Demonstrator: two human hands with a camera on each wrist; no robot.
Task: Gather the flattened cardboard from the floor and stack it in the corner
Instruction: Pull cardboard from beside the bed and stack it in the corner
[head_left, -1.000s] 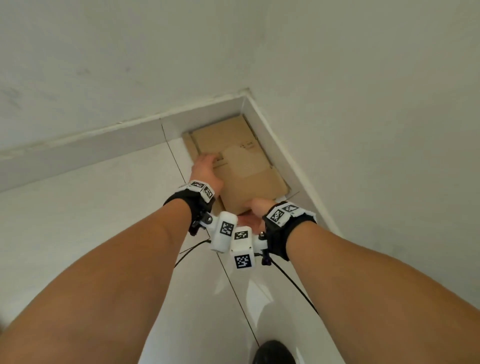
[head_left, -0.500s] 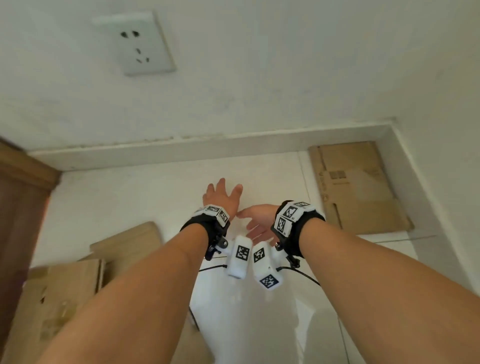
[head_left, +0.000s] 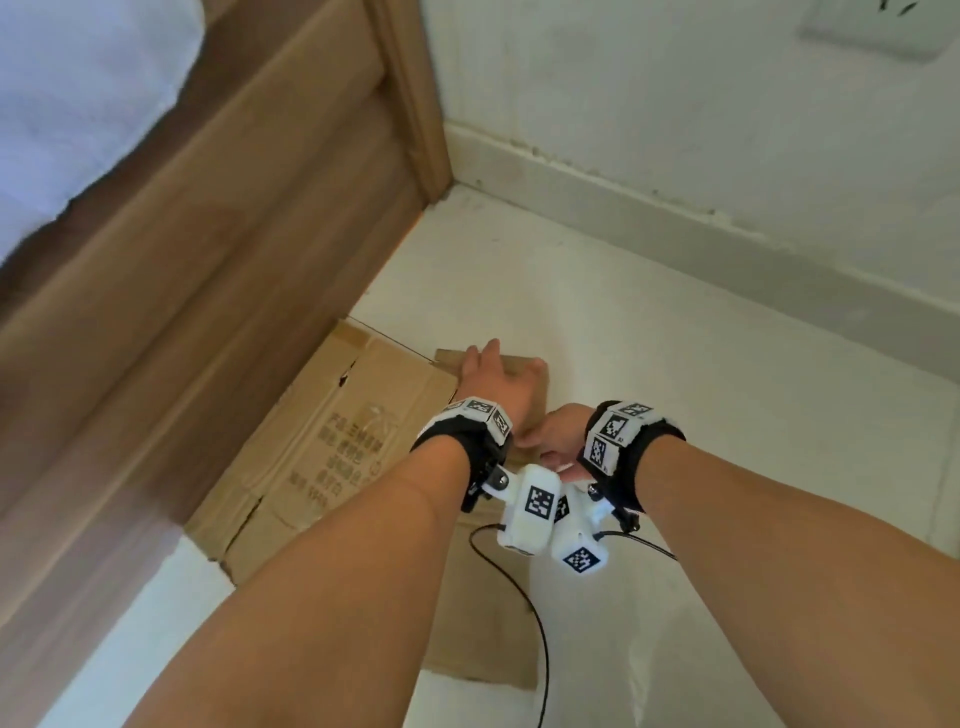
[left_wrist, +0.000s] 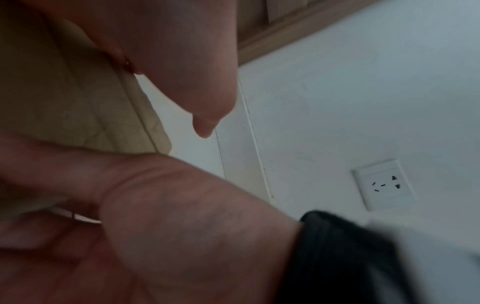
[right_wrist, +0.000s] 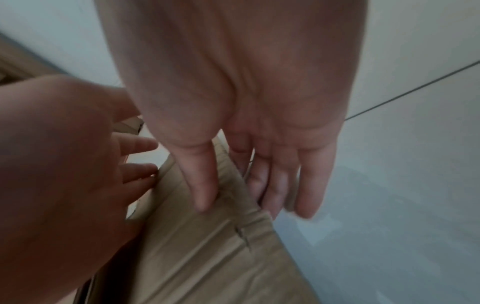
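Two flattened brown cardboard pieces lie on the white floor beside a wooden bed frame. The large printed cardboard (head_left: 337, 441) sits against the frame. A narrower plain cardboard (head_left: 483, 623) (right_wrist: 207, 257) (left_wrist: 64, 102) overlaps its right side. My left hand (head_left: 493, 384) (right_wrist: 64, 154) rests on the far end of the plain piece, fingers spread. My right hand (head_left: 558, 441) (right_wrist: 259, 185) is at that piece's right edge: the thumb lies on top and the straight fingers reach down past the edge. The piece lies flat.
The wooden bed frame (head_left: 208, 260) with white bedding (head_left: 78, 93) closes off the left. A white wall with a skirting board (head_left: 675, 223) and a socket (head_left: 872, 26) runs behind. White floor tiles (head_left: 727, 415) stretch to the right. A black cable (head_left: 535, 623) hangs from the wrists.
A second ago both hands lay on the cardboard stack in the corner. They let go, the view swung left, and both hands came down on the cardboard by the bed.
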